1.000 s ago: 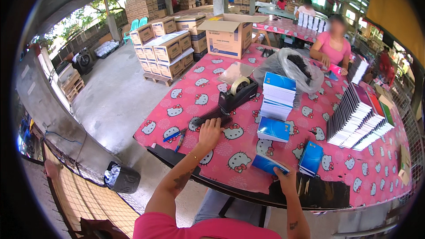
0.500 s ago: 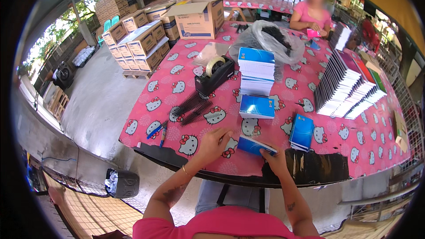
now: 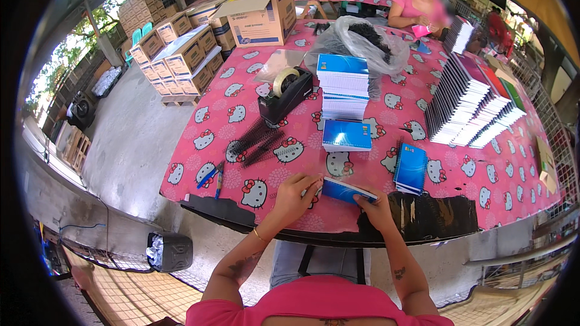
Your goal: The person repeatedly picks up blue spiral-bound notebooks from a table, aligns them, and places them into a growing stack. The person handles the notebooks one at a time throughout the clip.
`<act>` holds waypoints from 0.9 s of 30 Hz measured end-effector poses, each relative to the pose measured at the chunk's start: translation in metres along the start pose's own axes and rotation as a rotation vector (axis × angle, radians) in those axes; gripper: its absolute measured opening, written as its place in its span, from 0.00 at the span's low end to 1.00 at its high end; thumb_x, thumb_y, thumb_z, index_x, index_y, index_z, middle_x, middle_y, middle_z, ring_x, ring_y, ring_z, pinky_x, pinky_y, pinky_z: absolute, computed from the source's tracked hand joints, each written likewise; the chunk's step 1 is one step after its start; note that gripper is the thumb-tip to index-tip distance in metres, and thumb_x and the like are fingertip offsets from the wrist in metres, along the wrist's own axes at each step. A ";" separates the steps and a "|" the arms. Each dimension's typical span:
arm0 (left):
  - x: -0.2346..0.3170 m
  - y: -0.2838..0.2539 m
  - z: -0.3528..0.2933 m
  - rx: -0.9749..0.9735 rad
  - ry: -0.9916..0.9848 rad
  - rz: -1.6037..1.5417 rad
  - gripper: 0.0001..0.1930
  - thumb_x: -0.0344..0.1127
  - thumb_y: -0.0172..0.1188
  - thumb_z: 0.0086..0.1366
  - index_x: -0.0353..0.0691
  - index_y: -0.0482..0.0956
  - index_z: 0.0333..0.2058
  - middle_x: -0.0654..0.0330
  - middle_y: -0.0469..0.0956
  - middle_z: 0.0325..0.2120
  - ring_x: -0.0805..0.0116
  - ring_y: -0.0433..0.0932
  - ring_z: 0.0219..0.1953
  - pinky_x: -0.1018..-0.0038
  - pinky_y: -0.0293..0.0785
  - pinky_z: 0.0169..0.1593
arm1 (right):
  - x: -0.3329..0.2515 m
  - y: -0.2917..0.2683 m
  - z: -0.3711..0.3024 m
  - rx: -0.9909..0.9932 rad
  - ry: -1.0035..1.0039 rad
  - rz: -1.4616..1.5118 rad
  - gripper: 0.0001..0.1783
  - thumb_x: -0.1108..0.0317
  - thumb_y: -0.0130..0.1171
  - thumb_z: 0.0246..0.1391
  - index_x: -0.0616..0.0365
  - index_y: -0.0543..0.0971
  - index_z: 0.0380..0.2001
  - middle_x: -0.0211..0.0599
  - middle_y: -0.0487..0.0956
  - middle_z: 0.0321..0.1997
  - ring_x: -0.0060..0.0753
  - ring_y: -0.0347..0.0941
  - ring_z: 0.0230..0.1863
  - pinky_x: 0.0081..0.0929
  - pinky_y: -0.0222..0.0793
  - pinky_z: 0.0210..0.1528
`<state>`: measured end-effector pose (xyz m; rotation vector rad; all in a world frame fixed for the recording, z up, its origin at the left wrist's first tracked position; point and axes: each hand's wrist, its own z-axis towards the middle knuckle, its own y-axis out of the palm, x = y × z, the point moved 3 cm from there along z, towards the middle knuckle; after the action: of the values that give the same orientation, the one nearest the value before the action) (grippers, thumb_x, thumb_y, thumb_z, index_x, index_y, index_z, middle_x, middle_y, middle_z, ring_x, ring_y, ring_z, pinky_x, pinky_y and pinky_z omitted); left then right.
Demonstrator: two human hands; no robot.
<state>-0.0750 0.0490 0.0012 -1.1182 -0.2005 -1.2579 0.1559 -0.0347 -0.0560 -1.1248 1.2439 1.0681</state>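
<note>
"what has changed at the pink-covered table (image 3: 320,220)?"

"a worker's left hand (image 3: 295,196), laid on the black spiral coils (image 3: 264,148) a second ago, has come to the 9 o'clock end of a blue notebook (image 3: 341,191). the coils now lie at 10 o'clock from it."

"and that hand's grip?"

"fingers curled, thumb close to the fingertips; whether it pinches anything (a thin coil would barely show) cannot be told."

"the right hand (image 3: 376,210)?"

"closed on the notebook's 4 o'clock corner, thumb over the cover."

"what does the shift mean for the work?"

"both hands seem given to one notebook, the right steadying, the left at its edge. a stack of blue notebooks (image 3: 344,93) stands at 12 o'clock, a tape dispenser (image 3: 283,107) at 11, neither touched."
</note>
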 end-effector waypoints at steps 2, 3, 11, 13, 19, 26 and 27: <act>-0.001 0.000 0.002 -0.056 -0.053 0.026 0.11 0.29 0.63 0.64 0.37 0.83 0.45 0.55 0.79 0.27 0.59 0.78 0.27 0.68 0.72 0.30 | -0.003 0.001 0.000 -0.013 -0.029 -0.013 0.15 0.74 0.63 0.59 0.63 0.81 0.50 0.27 0.81 0.40 0.16 0.72 0.41 0.19 0.68 0.45; -0.002 0.000 0.003 -0.041 -0.027 0.005 0.11 0.29 0.64 0.64 0.37 0.83 0.45 0.55 0.79 0.27 0.59 0.79 0.27 0.67 0.72 0.30 | -0.005 0.001 0.000 -0.025 -0.035 -0.017 0.15 0.74 0.62 0.59 0.63 0.81 0.50 0.28 0.82 0.41 0.17 0.73 0.42 0.20 0.68 0.46; -0.010 -0.005 0.021 -0.356 0.160 0.068 0.11 0.36 0.66 0.63 0.41 0.78 0.42 0.56 0.74 0.36 0.53 0.79 0.30 0.62 0.75 0.34 | 0.001 -0.001 -0.005 -0.036 -0.070 -0.015 0.14 0.75 0.62 0.59 0.64 0.81 0.49 0.32 0.83 0.44 0.19 0.75 0.46 0.21 0.69 0.51; 0.000 -0.005 0.017 -0.352 0.106 0.020 0.11 0.38 0.65 0.63 0.41 0.78 0.42 0.56 0.74 0.36 0.54 0.79 0.33 0.62 0.75 0.34 | 0.001 0.000 -0.006 -0.040 -0.069 -0.019 0.14 0.75 0.61 0.59 0.64 0.81 0.49 0.32 0.83 0.44 0.19 0.75 0.46 0.22 0.70 0.51; 0.007 -0.003 0.026 -0.387 0.177 0.187 0.18 0.46 0.62 0.65 0.42 0.77 0.48 0.55 0.74 0.40 0.57 0.78 0.45 0.58 0.74 0.43 | -0.011 0.003 -0.011 -0.028 -0.093 -0.031 0.14 0.76 0.61 0.59 0.64 0.81 0.49 0.31 0.83 0.42 0.19 0.75 0.45 0.22 0.70 0.50; 0.032 0.030 -0.025 -0.110 0.266 0.703 0.36 0.60 0.53 0.67 0.41 0.65 0.65 0.50 0.62 0.67 0.50 0.63 0.65 0.41 0.56 0.63 | -0.019 0.007 -0.013 0.085 -0.063 0.032 0.13 0.74 0.62 0.59 0.63 0.82 0.48 0.29 0.82 0.39 0.17 0.73 0.42 0.20 0.69 0.47; 0.029 0.032 -0.024 -0.127 0.269 0.747 0.36 0.59 0.53 0.66 0.41 0.65 0.65 0.50 0.62 0.66 0.50 0.63 0.66 0.41 0.55 0.63 | -0.025 0.009 -0.016 0.089 -0.073 0.046 0.13 0.73 0.62 0.60 0.63 0.82 0.48 0.28 0.82 0.39 0.16 0.73 0.41 0.20 0.69 0.45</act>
<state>-0.0484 0.0085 -0.0096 -0.9801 0.4712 -0.7349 0.1432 -0.0487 -0.0318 -0.9855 1.2522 1.0689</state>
